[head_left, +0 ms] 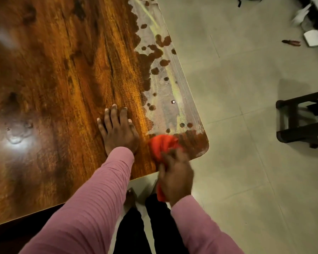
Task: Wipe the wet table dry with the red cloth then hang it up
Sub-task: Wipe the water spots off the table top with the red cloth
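The brown wooden table (pixel 53 79) fills the left of the view, its near right corner rounded. A pale wet film with dark blotches (pixel 163 85) runs along the table's right edge. My right hand (pixel 176 178) grips the bunched red cloth (pixel 162 145) and holds it against the tabletop at that near right corner; a tail of cloth hangs below the hand. It is blurred by motion. My left hand (pixel 117 131) rests flat on the table just left of the cloth, fingers straight and spread.
Pale tiled floor (pixel 246 125) lies right of the table. A dark wooden chair or stool frame (pixel 301 121) stands at the right edge. A small white box (pixel 313 37), a reddish tool (pixel 291 42) and white paper lie at the top right. My legs stand below the table's edge.
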